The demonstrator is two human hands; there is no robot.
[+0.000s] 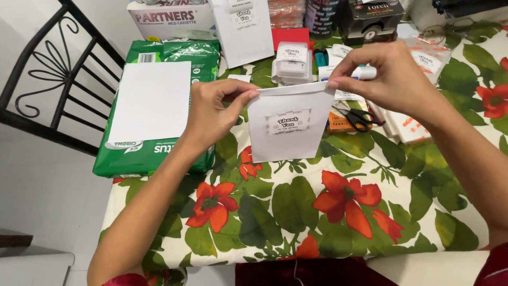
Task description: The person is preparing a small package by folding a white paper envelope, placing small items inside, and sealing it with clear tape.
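— While the left hand [214, 114] pinches the small white paper bag with a printed label [286, 127] at its top left corner, what lies beyond it?
— A green wrapped paper ream [203, 58], left of that hand. The right hand [389, 74] pinches the bag's other top corner, lifting it upright above the flowered tablecloth [317, 212].
— Any risk?
— Uneven pulling could crease or tear the rim; black-handled scissors [360, 117] lie just below the right hand.

White paper bag [286, 127] centre; green plastic pack [159, 106] at 9 o'clock; worktop cloth [317, 212] white, red flowers, green leaves; black-handled scissors [360, 117] at 2 o'clock.
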